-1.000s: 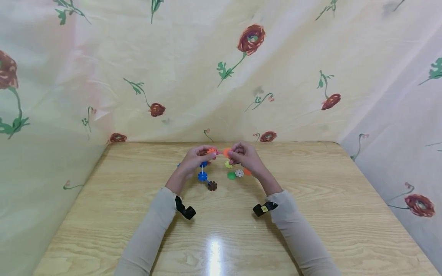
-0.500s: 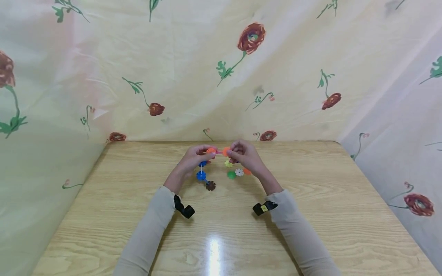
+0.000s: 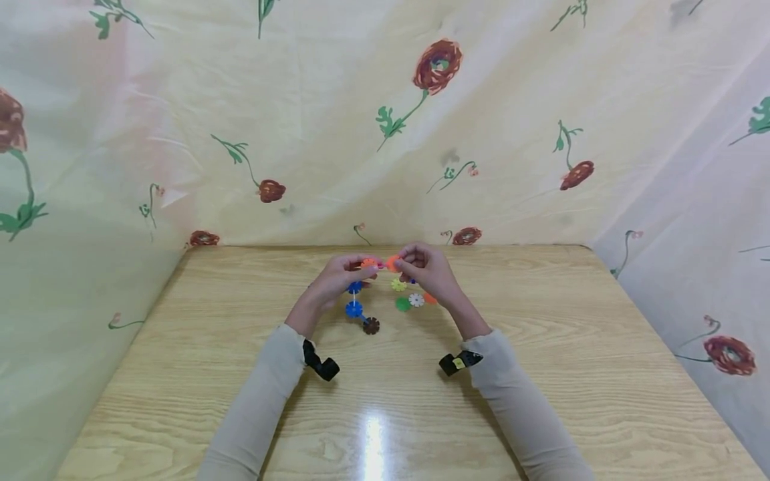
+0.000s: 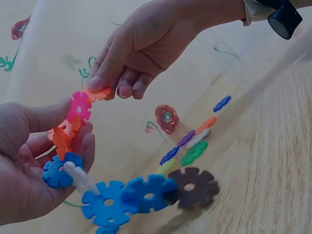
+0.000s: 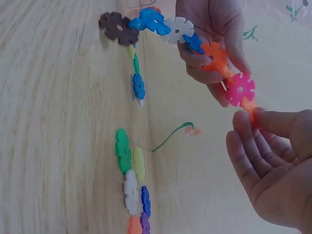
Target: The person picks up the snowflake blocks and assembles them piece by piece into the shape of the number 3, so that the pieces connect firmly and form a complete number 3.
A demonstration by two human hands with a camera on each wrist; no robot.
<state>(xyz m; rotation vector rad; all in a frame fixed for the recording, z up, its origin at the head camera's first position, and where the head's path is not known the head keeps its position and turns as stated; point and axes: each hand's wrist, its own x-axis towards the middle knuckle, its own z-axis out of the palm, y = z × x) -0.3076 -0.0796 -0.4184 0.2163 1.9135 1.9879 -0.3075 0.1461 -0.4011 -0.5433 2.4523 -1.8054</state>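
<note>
Left hand (image 3: 338,277) is gripping the snowflake-disc chain (image 4: 118,207); right hand (image 3: 432,270) is pinching its orange end disc (image 4: 100,94), nearer the left than earlier.

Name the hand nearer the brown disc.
Left. The left hand grips the chain partway along, with the brown disc at its lower end; the right hand, farther off, pinches the orange disc at the opposite end.

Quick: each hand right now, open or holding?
Left hand: holding the chain of joined discs.
Right hand: pinching an orange disc by the pink disc.
</note>
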